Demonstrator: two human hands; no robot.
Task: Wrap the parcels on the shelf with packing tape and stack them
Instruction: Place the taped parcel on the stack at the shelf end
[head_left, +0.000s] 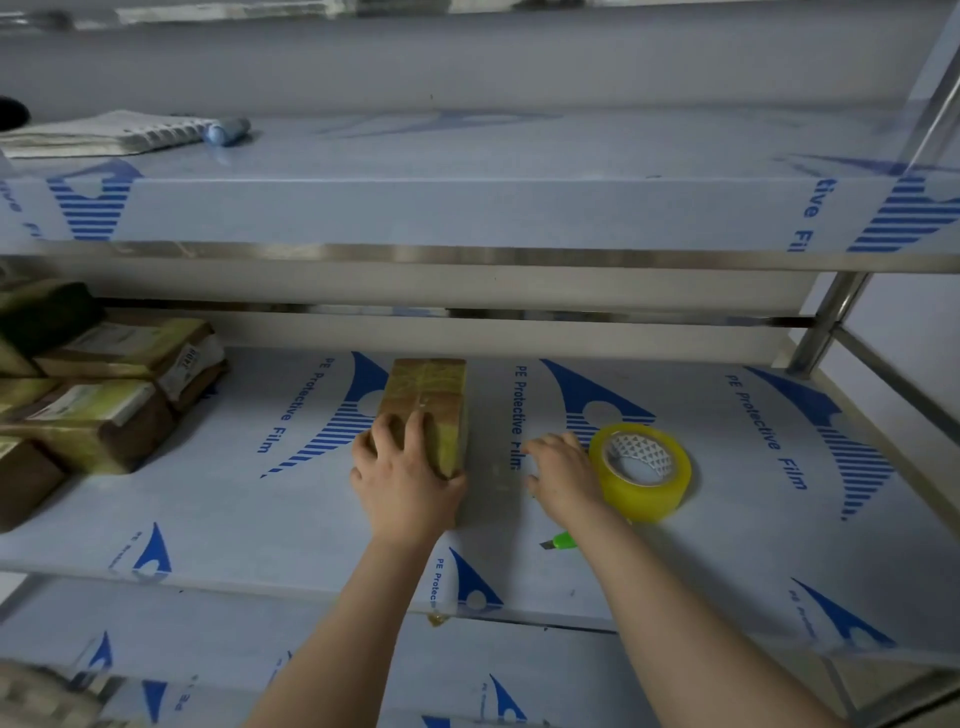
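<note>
the parcel (426, 395) lies lengthwise near the middle of the shelf (234, 509) and looks glossy with tape. its near end is under the left hand (405, 478), whose fingers curl over the top and whose thumb hooks round the right side. the grip covers only that near end, so in a lift toward the stacked parcels (93, 410) at the shelf's left edge the far end could dip and the slick wrap slide through the fingers. the right hand (561, 475) rests loosely curled on the shelf between the parcel and the tape roll (641, 470), holding nothing; whether it touches the roll is hard to tell. a hasty reach could push the roll toward the right edge. a green knife (561, 541) lies under the right forearm near the front edge with its dark tip showing, and a dragged arm might catch on it or sweep it off.
</note>
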